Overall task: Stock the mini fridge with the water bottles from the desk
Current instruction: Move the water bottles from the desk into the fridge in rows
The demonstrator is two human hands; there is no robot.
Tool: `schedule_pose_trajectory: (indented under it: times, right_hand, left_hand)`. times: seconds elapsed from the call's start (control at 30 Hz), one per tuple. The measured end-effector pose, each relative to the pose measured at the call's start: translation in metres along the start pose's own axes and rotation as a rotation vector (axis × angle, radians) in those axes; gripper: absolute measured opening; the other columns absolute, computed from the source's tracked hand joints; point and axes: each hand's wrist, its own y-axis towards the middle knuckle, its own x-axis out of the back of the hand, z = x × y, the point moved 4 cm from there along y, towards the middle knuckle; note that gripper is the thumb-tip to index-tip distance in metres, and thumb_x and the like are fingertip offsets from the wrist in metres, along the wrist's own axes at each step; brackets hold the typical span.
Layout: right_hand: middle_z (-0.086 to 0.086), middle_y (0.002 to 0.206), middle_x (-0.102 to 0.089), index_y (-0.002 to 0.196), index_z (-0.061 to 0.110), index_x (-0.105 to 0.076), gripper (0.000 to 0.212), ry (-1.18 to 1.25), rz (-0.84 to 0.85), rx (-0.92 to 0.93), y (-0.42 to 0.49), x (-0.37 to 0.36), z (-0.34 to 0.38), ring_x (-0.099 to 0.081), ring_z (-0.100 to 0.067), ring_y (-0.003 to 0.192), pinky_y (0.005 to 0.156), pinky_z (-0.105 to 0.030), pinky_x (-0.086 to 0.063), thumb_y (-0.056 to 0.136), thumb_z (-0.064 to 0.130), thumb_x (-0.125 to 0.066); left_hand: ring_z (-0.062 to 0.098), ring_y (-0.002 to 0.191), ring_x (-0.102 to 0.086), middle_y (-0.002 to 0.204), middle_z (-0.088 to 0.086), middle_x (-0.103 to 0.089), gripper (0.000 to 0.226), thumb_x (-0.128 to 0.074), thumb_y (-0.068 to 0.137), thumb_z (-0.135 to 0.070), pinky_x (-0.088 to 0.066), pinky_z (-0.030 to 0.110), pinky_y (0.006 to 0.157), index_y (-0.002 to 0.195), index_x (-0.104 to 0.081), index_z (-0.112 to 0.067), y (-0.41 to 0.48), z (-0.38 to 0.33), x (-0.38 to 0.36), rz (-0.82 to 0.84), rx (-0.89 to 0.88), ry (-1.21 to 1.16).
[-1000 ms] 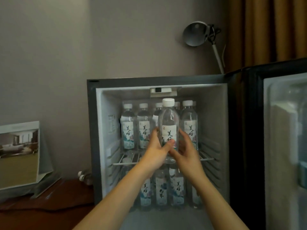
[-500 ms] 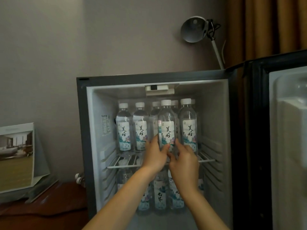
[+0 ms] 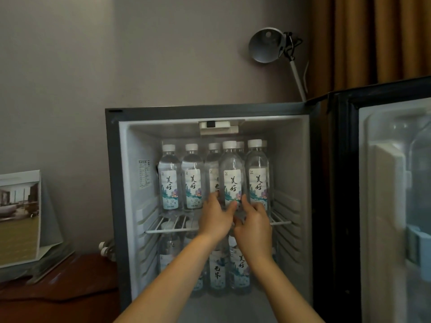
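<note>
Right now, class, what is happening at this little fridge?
A person is stocking the open grey mini fridge. Both hands, left hand and right hand, grip the base of a clear plastic water bottle with a white cap, upright at the front of the white wire shelf. Bottles fill both levels.

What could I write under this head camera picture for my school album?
Two hands, left hand and right hand, set a water bottle on the top shelf of an open mini fridge.

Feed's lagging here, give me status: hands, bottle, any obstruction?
Left hand and right hand both gripping water bottle. Upright on upper wire shelf. Neighbouring bottles tight either side.
</note>
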Motion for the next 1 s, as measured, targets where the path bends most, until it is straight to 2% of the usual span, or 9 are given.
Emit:
schedule_pose_trajectory:
  times: [0.1, 0.3, 0.53, 0.63, 0.73, 0.8, 0.9, 0.93, 1.0]
  right_hand:
    - [-0.006, 0.119, -0.047, 0.144, 0.015, -0.033, 0.056, 0.041, 0.009, -0.034, 0.001, 0.001, 0.002, -0.054, -0.019, 0.101, 0.076, -0.023, -0.043, 0.092, 0.018, -0.054]
    - [-0.004, 0.119, -0.048, 0.142, 0.016, -0.039, 0.052, 0.100, 0.011, -0.059, 0.003, 0.003, 0.000, -0.056, -0.017, 0.099, 0.073, -0.021, -0.041, 0.092, 0.022, -0.054]
    - [-0.008, 0.112, -0.059, 0.130, 0.012, -0.054, 0.046, 0.137, 0.032, -0.004, 0.005, 0.010, -0.011, -0.056, -0.012, 0.087, 0.075, -0.015, -0.038, 0.085, 0.004, -0.062]
    - [-0.011, 0.102, -0.065, 0.115, 0.008, -0.066, 0.036, 0.170, -0.048, 0.010, -0.004, 0.012, -0.015, -0.058, -0.015, 0.083, 0.076, -0.017, -0.039, 0.081, -0.003, -0.064]
    - [-0.002, 0.082, -0.065, 0.098, 0.012, -0.070, 0.021, 0.265, -0.062, -0.005, -0.021, 0.006, -0.014, -0.056, -0.007, 0.070, 0.068, -0.014, -0.041, 0.082, -0.001, -0.063]
    - [0.008, 0.072, -0.062, 0.086, 0.021, -0.067, 0.018, 0.305, 0.059, -0.018, -0.036, -0.010, -0.006, -0.057, -0.002, 0.067, 0.065, -0.012, -0.044, 0.084, 0.003, -0.062]
    - [0.007, 0.066, -0.063, 0.072, 0.028, -0.063, 0.025, 0.327, 0.301, -0.011, -0.063, -0.046, 0.015, -0.063, -0.015, 0.066, 0.070, -0.032, -0.053, 0.085, 0.007, -0.062]
    - [0.004, 0.065, -0.063, 0.070, 0.027, -0.063, 0.026, 0.347, 0.387, -0.007, -0.074, -0.059, 0.026, -0.062, -0.016, 0.064, 0.068, -0.032, -0.054, 0.086, 0.007, -0.062]
    - [0.003, 0.064, -0.061, 0.069, 0.025, -0.062, 0.025, 0.387, 0.568, -0.007, -0.097, -0.085, 0.049, -0.059, -0.009, 0.058, 0.059, -0.022, -0.051, 0.088, 0.008, -0.059]
  left_hand:
    - [0.013, 0.111, -0.050, 0.129, 0.001, -0.050, 0.045, -0.057, 0.090, -0.031, -0.043, 0.029, 0.093, 0.129, -0.039, -0.017, -0.005, 0.000, -0.001, -0.005, -0.018, -0.066]
    - [0.007, 0.114, -0.040, 0.133, -0.001, -0.040, 0.053, -0.057, 0.091, -0.025, -0.038, 0.026, 0.099, 0.137, -0.032, -0.016, -0.010, -0.003, -0.004, -0.076, -0.069, -0.113]
    - [0.013, 0.122, -0.044, 0.139, 0.002, -0.038, 0.054, -0.056, 0.090, -0.013, -0.040, 0.027, 0.101, 0.138, -0.032, -0.020, -0.015, 0.000, -0.001, -0.067, -0.032, -0.139]
    - [0.014, 0.114, -0.049, 0.132, 0.002, -0.045, 0.046, -0.053, 0.092, -0.011, -0.043, 0.024, 0.092, 0.135, -0.037, -0.017, -0.023, 0.005, 0.014, -0.086, 0.016, -0.139]
    - [0.007, 0.094, -0.054, 0.111, -0.002, -0.058, 0.032, -0.051, 0.091, -0.003, -0.044, 0.015, 0.074, 0.118, -0.051, -0.021, -0.044, 0.011, 0.043, -0.129, -0.062, -0.174]
    - [0.009, 0.084, -0.060, 0.097, -0.006, -0.061, 0.028, -0.052, 0.091, -0.003, -0.051, 0.021, 0.072, 0.103, -0.055, -0.027, -0.063, 0.021, 0.069, -0.176, -0.132, -0.197]
    - [0.004, 0.067, -0.062, 0.083, -0.004, -0.063, 0.034, -0.051, 0.090, 0.000, -0.055, 0.028, 0.064, 0.089, -0.057, -0.033, -0.092, 0.049, 0.115, -0.344, -0.201, -0.178]
    - [0.003, 0.064, -0.062, 0.079, -0.003, -0.063, 0.036, -0.050, 0.090, 0.003, -0.053, 0.026, 0.062, 0.088, -0.057, -0.033, -0.100, 0.061, 0.130, -0.416, -0.211, -0.148]
    - [0.003, 0.059, -0.060, 0.076, -0.002, -0.061, 0.039, -0.048, 0.090, 0.006, -0.051, 0.023, 0.058, 0.087, -0.056, -0.032, -0.113, 0.088, 0.162, -0.524, -0.175, -0.108]
